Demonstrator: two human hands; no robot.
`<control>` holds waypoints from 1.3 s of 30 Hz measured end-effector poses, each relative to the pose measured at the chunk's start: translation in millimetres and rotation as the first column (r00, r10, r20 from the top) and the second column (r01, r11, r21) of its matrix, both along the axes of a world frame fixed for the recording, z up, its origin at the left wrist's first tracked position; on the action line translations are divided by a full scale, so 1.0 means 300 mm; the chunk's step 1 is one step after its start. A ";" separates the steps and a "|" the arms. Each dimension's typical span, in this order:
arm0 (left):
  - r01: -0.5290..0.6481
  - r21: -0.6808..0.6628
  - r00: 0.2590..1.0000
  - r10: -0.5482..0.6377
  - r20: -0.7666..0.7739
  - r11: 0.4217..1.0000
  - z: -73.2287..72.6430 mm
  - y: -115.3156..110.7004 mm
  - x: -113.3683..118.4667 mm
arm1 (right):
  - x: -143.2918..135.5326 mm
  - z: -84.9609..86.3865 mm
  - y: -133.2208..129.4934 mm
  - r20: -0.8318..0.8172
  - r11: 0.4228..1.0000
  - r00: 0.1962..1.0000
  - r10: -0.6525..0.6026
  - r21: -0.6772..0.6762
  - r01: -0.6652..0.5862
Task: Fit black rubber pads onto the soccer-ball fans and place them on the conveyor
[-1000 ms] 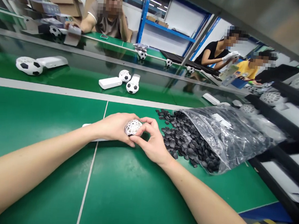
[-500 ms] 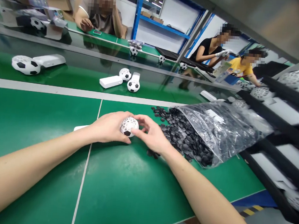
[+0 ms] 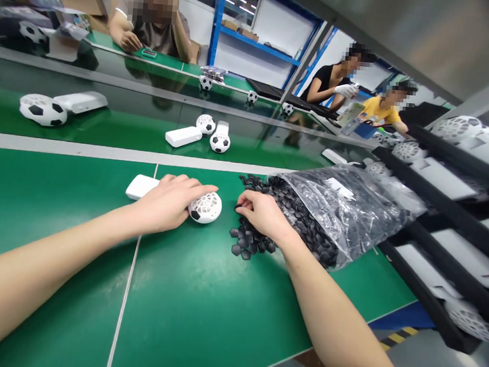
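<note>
My left hand [image 3: 170, 200] grips a white football-shaped device [image 3: 206, 209] from its left side, with the thumb side over the top. The device has a web-like grille on top and a black patch low on its left; its white handle [image 3: 141, 187] sticks out beyond the hand. My right hand [image 3: 261, 212] is at the edge of a heap of black pentagon pieces [image 3: 309, 229]. Thumb and index finger are pinched on one small black piece [image 3: 238, 207], mostly hidden by the fingertips. More loose pieces [image 3: 245, 242] lie just below that hand.
A clear plastic bag [image 3: 366, 211] spills the pieces. Black racks [image 3: 442, 223] of white devices stand at right. Similar devices [image 3: 43, 110] lie beyond a white strip [image 3: 102, 149]. Several people sit across the line; a metal shelf [image 3: 391, 25] overhangs at upper right.
My right hand has left the ball and moved right to the black pieces, pinching one. My left hand has shifted slightly left with the device, turning it so that more of the handle shows.
</note>
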State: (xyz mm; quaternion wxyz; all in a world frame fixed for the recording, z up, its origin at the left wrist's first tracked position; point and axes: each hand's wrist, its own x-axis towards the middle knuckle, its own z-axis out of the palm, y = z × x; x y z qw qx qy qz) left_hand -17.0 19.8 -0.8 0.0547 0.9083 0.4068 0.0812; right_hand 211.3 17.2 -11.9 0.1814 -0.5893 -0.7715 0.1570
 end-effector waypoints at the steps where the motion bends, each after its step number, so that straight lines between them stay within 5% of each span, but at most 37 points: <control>1: 0.013 0.014 1.000 -0.013 0.010 1.000 -0.004 0.000 0.001 | -0.002 0.003 -0.002 -0.039 1.000 0.999 0.023 0.001 -0.023; 8: 0.027 0.004 0.997 -0.027 0.070 1.000 -0.026 0.010 0.002 | -0.021 0.019 -0.024 -0.405 0.989 0.905 0.128 -0.019 -0.148; 14: 0.036 -0.081 0.992 -0.026 0.121 0.996 -0.020 0.004 0.001 | -0.037 0.045 -0.038 -0.311 0.944 0.911 0.272 0.270 -0.190; 19: 0.004 -0.157 0.986 0.022 0.165 0.988 -0.017 -0.001 0.007 | -0.059 0.054 -0.068 -0.320 0.931 0.894 0.314 0.289 -0.224; 25: -0.025 -0.159 0.974 0.060 0.220 0.987 -0.030 0.004 0.017 | -0.093 0.042 -0.087 -0.144 0.821 0.841 0.522 0.352 -0.449; 30: -0.064 -0.144 0.965 0.098 0.243 0.988 -0.033 -0.001 0.031 | -0.108 0.014 -0.079 -0.198 0.858 0.866 0.459 0.352 -0.375; 32: -0.080 -0.146 0.963 0.115 0.243 0.986 -0.031 -0.004 0.036 | -0.108 0.003 -0.073 -0.302 0.910 0.881 0.363 0.320 -0.265; 35: -0.109 -0.159 0.960 0.146 0.241 0.981 -0.029 -0.007 0.041 | -0.110 -0.014 -0.062 -0.517 0.970 0.822 0.239 0.080 -0.232; 39: -0.128 -0.191 0.954 0.174 0.246 0.973 -0.028 -0.007 0.046 | -0.116 -0.031 -0.052 -0.688 0.927 0.708 0.158 -0.144 -0.347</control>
